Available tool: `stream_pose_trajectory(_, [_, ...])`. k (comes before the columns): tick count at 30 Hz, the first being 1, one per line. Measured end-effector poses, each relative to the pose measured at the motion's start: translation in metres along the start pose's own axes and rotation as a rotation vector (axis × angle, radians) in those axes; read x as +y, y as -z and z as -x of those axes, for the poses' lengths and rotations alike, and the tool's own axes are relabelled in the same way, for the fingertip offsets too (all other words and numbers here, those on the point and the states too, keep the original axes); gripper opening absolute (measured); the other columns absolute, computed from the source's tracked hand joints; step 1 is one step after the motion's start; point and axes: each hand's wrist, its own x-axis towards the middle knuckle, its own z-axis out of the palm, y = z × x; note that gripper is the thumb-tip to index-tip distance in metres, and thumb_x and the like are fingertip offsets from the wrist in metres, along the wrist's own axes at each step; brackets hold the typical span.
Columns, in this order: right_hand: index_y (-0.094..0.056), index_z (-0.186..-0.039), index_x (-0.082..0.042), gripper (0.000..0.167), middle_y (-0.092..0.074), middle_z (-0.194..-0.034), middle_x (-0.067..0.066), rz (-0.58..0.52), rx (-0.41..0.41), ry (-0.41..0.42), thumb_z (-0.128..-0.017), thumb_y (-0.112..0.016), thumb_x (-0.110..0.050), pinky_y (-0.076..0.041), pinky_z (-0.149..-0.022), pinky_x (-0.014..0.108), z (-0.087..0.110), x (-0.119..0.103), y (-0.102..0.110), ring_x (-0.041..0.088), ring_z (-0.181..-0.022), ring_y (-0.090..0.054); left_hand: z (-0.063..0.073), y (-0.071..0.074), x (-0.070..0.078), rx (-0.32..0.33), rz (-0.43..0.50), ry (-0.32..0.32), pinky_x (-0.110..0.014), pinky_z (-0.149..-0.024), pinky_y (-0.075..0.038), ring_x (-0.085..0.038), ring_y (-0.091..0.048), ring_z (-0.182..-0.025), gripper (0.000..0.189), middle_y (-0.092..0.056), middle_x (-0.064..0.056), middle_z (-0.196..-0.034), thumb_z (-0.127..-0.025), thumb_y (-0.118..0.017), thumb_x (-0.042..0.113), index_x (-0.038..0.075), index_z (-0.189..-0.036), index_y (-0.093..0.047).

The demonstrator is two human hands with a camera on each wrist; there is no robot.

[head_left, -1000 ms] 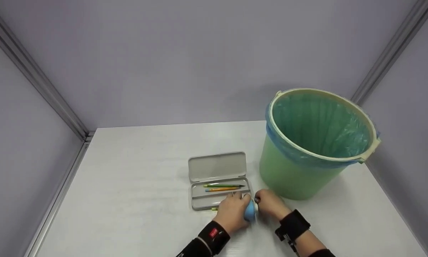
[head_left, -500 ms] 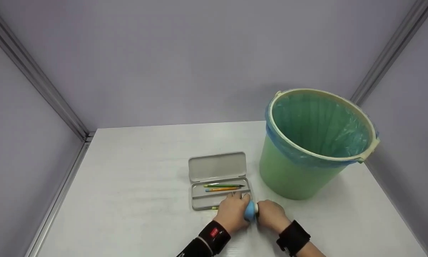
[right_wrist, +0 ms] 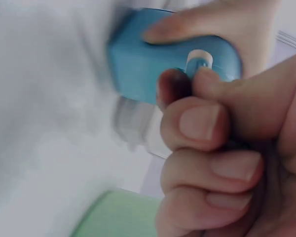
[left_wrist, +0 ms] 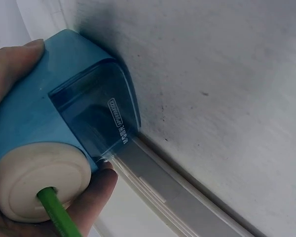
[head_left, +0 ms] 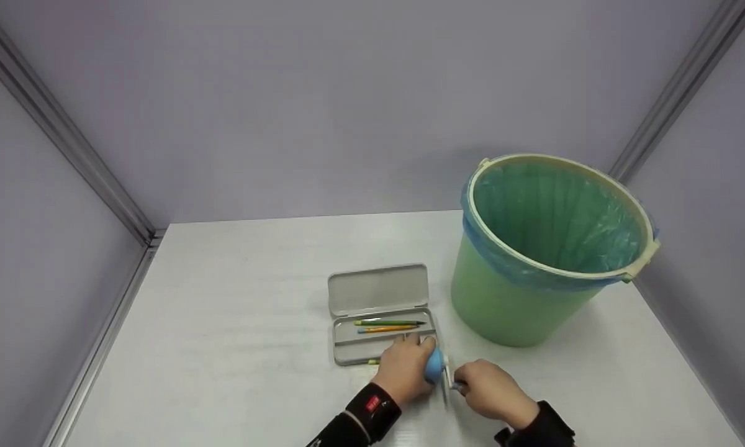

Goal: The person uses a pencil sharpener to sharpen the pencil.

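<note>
My left hand (head_left: 403,370) grips a blue crank pencil sharpener (left_wrist: 37,106) on the table, thumb on one side and fingers on the other. A green pencil (left_wrist: 58,213) sticks into the round cream front of the sharpener. Through its clear blue shavings drawer (left_wrist: 101,106) little can be made out. At the sharpener's other end my right hand (head_left: 493,391) pinches the small crank handle (right_wrist: 200,61) between thumb and forefinger, its other fingers curled. Just beyond the left hand lies a grey pencil case (head_left: 379,292) with its lid up.
In the case lie a green pencil (head_left: 388,323) and an orange pencil (head_left: 386,329). A green bin (head_left: 503,304) with a blue bag liner (head_left: 552,211) stands at the right. Walls enclose the white table (head_left: 223,347) at the back and sides.
My right hand has swung with the crank handle, from the far side of the sharpener down toward me and slightly right. The left hand and sharpener have stayed in place.
</note>
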Motion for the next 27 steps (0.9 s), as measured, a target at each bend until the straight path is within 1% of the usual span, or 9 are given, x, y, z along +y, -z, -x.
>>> stream_pose_trajectory(3, [-0.067, -0.079, -0.006, 0.019, -0.054, -0.071, -0.003, -0.021, 0.018, 0.008, -0.097, -0.067, 0.001, -0.030, -0.068, 0.030, 0.001, -0.003, 0.009, 0.010, -0.067, -0.035, 0.000, 0.000, 0.000, 0.003, -0.001, 0.003, -0.034, -0.069, -0.060, -0.025, -0.069, -0.089, 0.066, -0.074, -0.006, -0.106, -0.061, -0.104, 0.030, 0.017, -0.116, -0.069])
stream_pose_trajectory(6, [-0.064, -0.079, -0.008, 0.022, -0.049, -0.072, -0.004, -0.035, 0.065, -0.003, -0.096, -0.063, 0.005, -0.027, -0.069, 0.029, -0.003, -0.005, 0.016, 0.010, -0.067, -0.032, 0.000, 0.000, -0.001, 0.014, -0.014, -0.005, -0.033, -0.067, -0.059, -0.024, -0.068, -0.088, 0.066, -0.073, -0.006, -0.104, -0.061, -0.105, 0.033, 0.018, -0.115, -0.069])
stream_pose_trajectory(9, [-0.059, -0.076, -0.010, 0.026, -0.045, -0.071, -0.005, -0.045, 0.136, -0.013, -0.094, -0.060, 0.008, -0.027, -0.068, 0.028, -0.012, -0.004, 0.021, 0.010, -0.066, -0.032, 0.001, 0.000, -0.001, 0.030, -0.032, -0.017, -0.032, -0.064, -0.058, -0.022, -0.067, -0.086, 0.065, -0.072, -0.005, -0.102, -0.061, -0.105, 0.035, 0.019, -0.112, -0.068])
stream_pose_trajectory(12, [-0.053, -0.073, -0.011, 0.030, -0.039, -0.069, -0.004, -0.056, 0.196, -0.024, -0.092, -0.058, 0.011, -0.027, -0.067, 0.028, -0.027, -0.001, 0.022, 0.013, -0.065, -0.033, 0.003, -0.001, -0.001, 0.035, -0.040, -0.017, -0.032, -0.063, -0.056, -0.022, -0.066, -0.085, 0.068, -0.072, -0.004, -0.102, -0.060, -0.106, 0.036, 0.020, -0.114, -0.067])
stream_pose_trajectory(14, [-0.050, -0.071, -0.010, 0.030, -0.037, -0.069, -0.003, -0.055, 0.214, -0.039, -0.091, -0.056, 0.012, -0.028, -0.066, 0.028, -0.039, 0.004, 0.019, 0.015, -0.065, -0.034, 0.003, -0.002, -0.001, 0.036, -0.045, -0.020, -0.032, -0.063, -0.056, -0.022, -0.066, -0.084, 0.069, -0.071, -0.004, -0.102, -0.059, -0.105, 0.036, 0.020, -0.115, -0.067])
stream_pose_trajectory(17, [-0.052, -0.070, -0.007, 0.028, -0.041, -0.068, -0.001, -0.064, 0.218, -0.084, -0.090, -0.055, 0.012, -0.031, -0.064, 0.029, -0.053, 0.013, 0.012, 0.016, -0.065, -0.037, 0.004, -0.004, 0.001, 0.033, -0.050, -0.028, -0.031, -0.063, -0.056, -0.022, -0.067, -0.085, 0.071, -0.072, -0.004, -0.103, -0.059, -0.105, 0.037, 0.020, -0.117, -0.067])
stream_pose_trajectory(21, [-0.052, -0.069, -0.007, 0.026, -0.044, -0.067, -0.001, -0.116, 0.205, -0.133, -0.087, -0.056, 0.011, -0.034, -0.062, 0.029, -0.063, 0.024, 0.000, 0.016, -0.064, -0.041, 0.004, -0.005, 0.003, 0.049, -0.052, -0.045, -0.030, -0.063, -0.054, -0.021, -0.066, -0.084, 0.070, -0.071, -0.003, -0.103, -0.059, -0.104, 0.038, 0.020, -0.115, -0.067])
stream_pose_trajectory(23, [-0.052, -0.068, -0.007, 0.026, -0.043, -0.067, -0.002, -0.148, 0.201, -0.137, -0.086, -0.056, 0.011, -0.035, -0.062, 0.029, -0.065, 0.029, -0.004, 0.016, -0.064, -0.042, 0.003, -0.004, 0.003, 0.058, -0.048, -0.048, -0.029, -0.063, -0.054, -0.020, -0.065, -0.083, 0.069, -0.071, -0.003, -0.102, -0.059, -0.104, 0.037, 0.020, -0.115, -0.067])
stream_pose_trajectory(27, [-0.048, -0.066, -0.011, 0.027, -0.039, -0.065, -0.005, -0.160, 0.223, -0.089, -0.082, -0.057, 0.009, -0.032, -0.060, 0.028, -0.069, 0.038, -0.014, 0.014, -0.063, -0.039, 0.001, -0.003, 0.001, 0.068, -0.040, -0.043, -0.030, -0.064, -0.054, -0.021, -0.066, -0.083, 0.067, -0.071, -0.003, -0.102, -0.060, -0.104, 0.035, 0.020, -0.114, -0.067])
